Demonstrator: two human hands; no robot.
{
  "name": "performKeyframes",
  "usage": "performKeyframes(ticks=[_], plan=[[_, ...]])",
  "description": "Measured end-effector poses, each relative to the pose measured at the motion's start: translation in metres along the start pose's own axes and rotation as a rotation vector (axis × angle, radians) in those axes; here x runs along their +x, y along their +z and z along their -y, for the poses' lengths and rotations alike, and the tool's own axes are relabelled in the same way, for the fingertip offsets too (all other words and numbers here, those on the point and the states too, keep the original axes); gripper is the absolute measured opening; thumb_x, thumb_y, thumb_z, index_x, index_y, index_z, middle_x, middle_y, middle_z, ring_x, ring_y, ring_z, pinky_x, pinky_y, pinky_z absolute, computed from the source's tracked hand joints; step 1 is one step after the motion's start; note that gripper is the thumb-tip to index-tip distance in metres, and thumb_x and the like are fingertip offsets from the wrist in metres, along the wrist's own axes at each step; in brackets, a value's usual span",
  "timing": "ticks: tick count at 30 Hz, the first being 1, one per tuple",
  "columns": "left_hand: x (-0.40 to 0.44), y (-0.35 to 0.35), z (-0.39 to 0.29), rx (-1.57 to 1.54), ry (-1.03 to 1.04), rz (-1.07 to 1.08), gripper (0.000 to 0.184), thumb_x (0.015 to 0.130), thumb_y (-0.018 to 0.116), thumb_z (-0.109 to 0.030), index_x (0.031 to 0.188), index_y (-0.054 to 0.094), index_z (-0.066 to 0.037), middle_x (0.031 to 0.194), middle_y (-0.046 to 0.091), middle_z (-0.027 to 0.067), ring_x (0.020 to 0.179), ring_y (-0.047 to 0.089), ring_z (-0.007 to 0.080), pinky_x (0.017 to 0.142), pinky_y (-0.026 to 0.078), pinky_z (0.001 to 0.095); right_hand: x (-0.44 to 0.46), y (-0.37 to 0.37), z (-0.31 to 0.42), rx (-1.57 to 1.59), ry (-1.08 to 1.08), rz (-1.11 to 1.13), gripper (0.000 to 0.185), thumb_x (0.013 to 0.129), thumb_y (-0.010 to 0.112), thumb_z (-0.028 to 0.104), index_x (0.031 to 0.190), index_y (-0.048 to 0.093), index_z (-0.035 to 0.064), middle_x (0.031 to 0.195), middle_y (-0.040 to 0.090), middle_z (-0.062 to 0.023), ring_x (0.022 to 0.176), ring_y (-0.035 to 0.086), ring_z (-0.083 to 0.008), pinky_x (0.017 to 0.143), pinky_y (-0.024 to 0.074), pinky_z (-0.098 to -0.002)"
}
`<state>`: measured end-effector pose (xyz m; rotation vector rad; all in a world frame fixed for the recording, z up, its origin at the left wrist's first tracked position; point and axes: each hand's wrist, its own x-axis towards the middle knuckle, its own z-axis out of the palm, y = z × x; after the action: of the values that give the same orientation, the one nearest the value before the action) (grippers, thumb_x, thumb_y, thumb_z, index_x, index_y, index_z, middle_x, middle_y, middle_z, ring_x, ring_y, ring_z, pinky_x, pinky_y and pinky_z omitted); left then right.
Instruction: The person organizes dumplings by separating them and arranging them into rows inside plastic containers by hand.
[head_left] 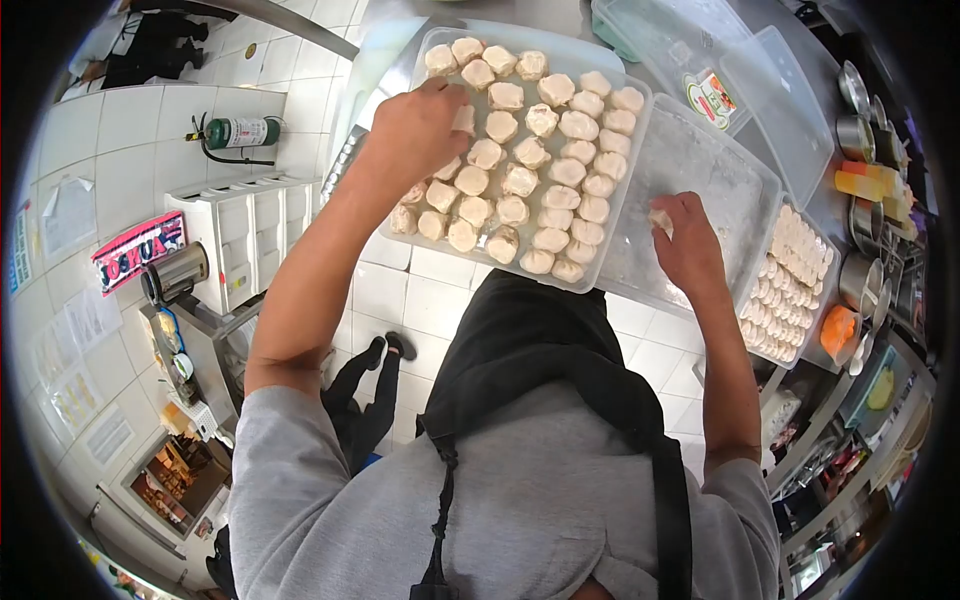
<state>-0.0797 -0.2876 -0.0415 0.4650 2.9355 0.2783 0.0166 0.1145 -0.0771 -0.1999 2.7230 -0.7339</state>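
Note:
A clear plastic tray (pixel 408 236) holds rows of pale, round dumplings (pixel 519 180). Over the left side of this tray is my left hand (pixel 420 125), its fingers curled around a dumpling (pixel 463 120) at the edge of the rows. My right hand (pixel 689 245) pinches another pale dumpling (pixel 660 221) between thumb and fingers. It is above a second clear tray (pixel 735 160), whose floor has a whitish dusting. Some of the dumplings beneath my left hand are hidden.
Further right, a third tray (pixel 786 285) holds many small dumplings in tight rows. Clear plastic lids (pixel 780 105) lie at the back. Metal pots (pixel 856 137) and an orange container (pixel 838 328) line the right side. Another person's legs (pixel 368 400) show on the left.

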Motion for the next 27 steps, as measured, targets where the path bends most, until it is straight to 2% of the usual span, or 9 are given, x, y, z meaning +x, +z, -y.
performKeyframes(ticks=[5,8,11,14,18,20,23,26,27], plan=[[0.01,0.005,0.002,-0.091,0.001,-0.121,0.034,0.086,0.08,-0.02,0.118,0.074,-0.012,0.108,0.074,0.0085,0.094,0.076,0.0339,0.082,0.063,0.0458,-0.004,0.006,-0.005,-0.014,-0.04,-0.071,0.036,0.089,0.074,0.003,0.125,0.069,0.0066,0.123,0.064,-0.0184,0.106,0.07,-0.0412,0.091,0.0587,-0.0489],[-0.004,-0.001,0.015,-0.169,-0.024,-0.147,0.032,0.086,0.078,-0.019,0.117,0.075,-0.014,0.114,0.072,0.0079,0.093,0.077,0.033,0.081,0.063,0.0465,-0.007,-0.006,-0.008,0.146,0.037,-0.104,0.036,0.091,0.075,0.005,0.127,0.07,0.0074,0.124,0.067,-0.0165,0.103,0.072,-0.0353,0.087,0.06,-0.0439],[-0.022,0.003,0.025,-0.159,-0.054,-0.106,0.03,0.087,0.076,-0.018,0.117,0.076,-0.016,0.116,0.07,0.0068,0.091,0.077,0.0327,0.08,0.064,0.0465,-0.001,-0.02,0.008,0.467,0.229,-0.025,0.036,0.093,0.077,0.008,0.128,0.071,0.0089,0.127,0.07,-0.0144,0.104,0.072,-0.0292,0.085,0.0599,-0.0387],[-0.03,0.012,0.033,-0.155,-0.077,-0.115,0.025,0.088,0.076,-0.019,0.113,0.08,-0.018,0.114,0.069,0.0061,0.09,0.076,0.0319,0.08,0.064,0.0451,0.023,-0.023,0.073,0.519,0.031,-0.021,0.036,0.094,0.079,0.01,0.13,0.072,0.0101,0.127,0.071,-0.0126,0.107,0.071,-0.0256,0.084,0.0598,-0.0362],[-0.037,0.014,0.031,-0.184,-0.11,-0.13,0.024,0.087,0.078,-0.019,0.111,0.081,-0.016,0.112,0.069,0.0074,0.09,0.075,0.0322,0.083,0.062,0.0449,0.077,0.004,0.153,0.332,-0.396,-0.048,0.034,0.093,0.077,0.011,0.126,0.071,0.0098,0.125,0.07,-0.0141,0.111,0.071,-0.0335,0.092,0.0588,-0.0424],[-0.04,0.012,0.033,-0.227,-0.098,-0.15,0.025,0.087,0.077,-0.017,0.111,0.081,-0.016,0.111,0.069,0.0082,0.089,0.075,0.033,0.083,0.062,0.0453,0.1,0.024,0.182,0.233,-0.477,-0.04,0.033,0.093,0.075,0.01,0.126,0.07,0.0103,0.124,0.068,-0.0142,0.115,0.068,-0.0375,0.096,0.0576,-0.0472],[-0.047,0.012,0.04,-0.298,-0.071,-0.19,0.027,0.087,0.076,-0.015,0.114,0.082,-0.015,0.111,0.069,0.0096,0.089,0.074,0.0345,0.083,0.061,0.0461,0.129,0.054,0.2,0.128,-0.632,-0.027,0.033,0.093,0.072,0.008,0.126,0.07,0.0112,0.123,0.068,-0.0128,0.116,0.068,-0.0369,0.096,0.0582,-0.0492],[-0.048,0.016,0.044,-0.313,-0.058,-0.214,0.029,0.087,0.076,-0.014,0.116,0.082,-0.015,0.111,0.069,0.0107,0.09,0.074,0.0359,0.083,0.061,0.0463,0.138,0.063,0.204,-0.058,-0.674,0.002,0.035,0.094,0.068,0.005,0.128,0.069,0.0114,0.123,0.067,-0.0114,0.113,0.068,-0.0368,0.095,0.0585,-0.0503],[-0.047,0.016,0.044,-0.317,-0.057,-0.217,0.03,0.087,0.075,-0.014,0.116,0.082,-0.016,0.112,0.069,0.011,0.09,0.074,0.0363,0.083,0.061,0.0462,0.137,0.063,0.204,-0.011,-0.673,-0.01,0.032,0.094,0.068,0.005,0.125,0.071,0.011,0.121,0.068,-0.0112,0.112,0.068,-0.0363,0.094,0.0585,-0.0501]])
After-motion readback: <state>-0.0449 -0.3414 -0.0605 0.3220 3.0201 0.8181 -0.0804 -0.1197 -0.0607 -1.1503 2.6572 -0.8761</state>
